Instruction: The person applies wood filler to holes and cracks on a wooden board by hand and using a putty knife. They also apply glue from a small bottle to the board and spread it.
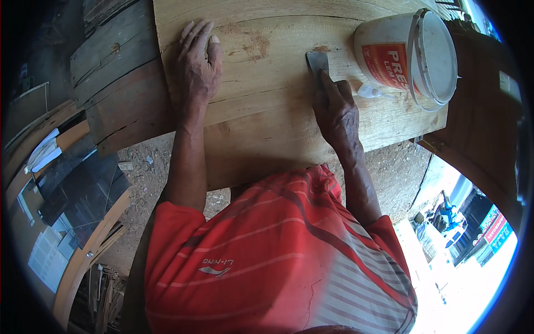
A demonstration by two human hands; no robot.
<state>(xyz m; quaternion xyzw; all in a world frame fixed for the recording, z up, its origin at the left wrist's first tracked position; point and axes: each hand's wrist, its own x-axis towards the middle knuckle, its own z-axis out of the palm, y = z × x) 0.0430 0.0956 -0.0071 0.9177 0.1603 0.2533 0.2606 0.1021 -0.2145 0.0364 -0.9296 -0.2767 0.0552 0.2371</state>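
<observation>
I'm looking straight down over a red striped shirt (278, 256) at a broad pale wooden board (267, 128) that serves here as the worktop. My left hand (196, 67) lies flat on it, palm down and fingers spread near the far left corner, clamped on nothing, just pressing the wood. My right hand (335, 111) has its grip closed round the handle of a small metal scraper (317, 60), index finger stretched along it, and the blade sits flat against the wood toward the far right part of the board, just beside a reddish-brown patch (321, 49). A second reddish patch (253, 42) shows between the two hands, nearer the far edge. Just right of the blade stands a white plastic tub (409, 55) with a red label, tipped on its side at the right edge, with a small white nozzle-like piece (370, 91) lying beside it, close to my knuckles. By my reading, the step in hand is spreading or scraping filler over that blemish. The next stroke calls for a low blade angle, steady pressure from the index finger, and the left hand bracing so the board does not shift. Sawdust and offcuts cover the floor (144, 172) below the near edge.
</observation>
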